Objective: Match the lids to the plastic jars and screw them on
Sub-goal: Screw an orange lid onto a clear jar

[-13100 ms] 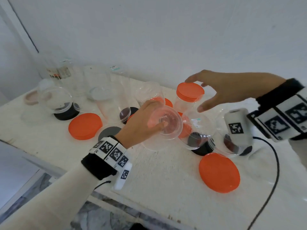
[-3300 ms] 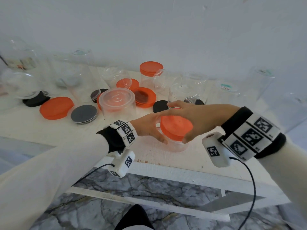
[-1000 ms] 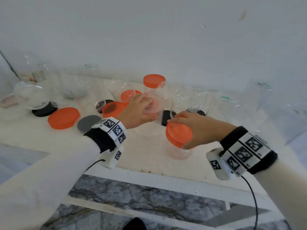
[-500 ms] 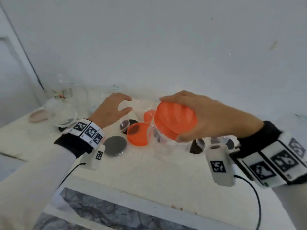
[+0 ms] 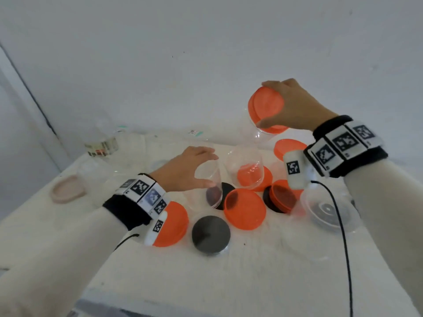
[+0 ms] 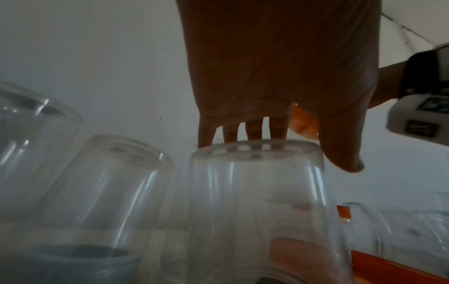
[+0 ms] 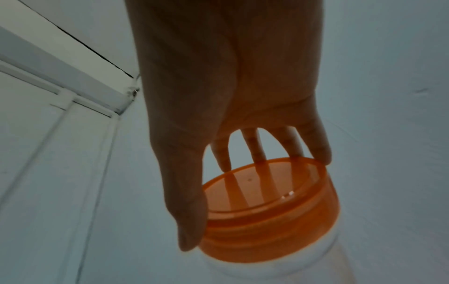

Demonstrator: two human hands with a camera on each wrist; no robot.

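The capped jar [image 5: 263, 137] is held aloft over the bench [image 5: 251, 282] by its lid [image 5: 266, 106], gripped in the fingers of the right hand [image 5: 295, 108]; it should be set down upright, clear of loose lids [image 5: 245, 211]. The fingers of the left hand [image 5: 183, 172] are spread wide over an open jar [image 5: 209, 188].

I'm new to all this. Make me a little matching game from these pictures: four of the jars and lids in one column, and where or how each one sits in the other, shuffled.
Things
1. capped jar
2. open jar
3. grey lid
4. pink lid

Places and states
A. standing on the table, the left hand touching its rim
B. lying alone near the table's left edge
C. held up in the air by the right hand
D. lying flat beside an orange lid

Pairs: 1-C, 2-A, 3-D, 4-B
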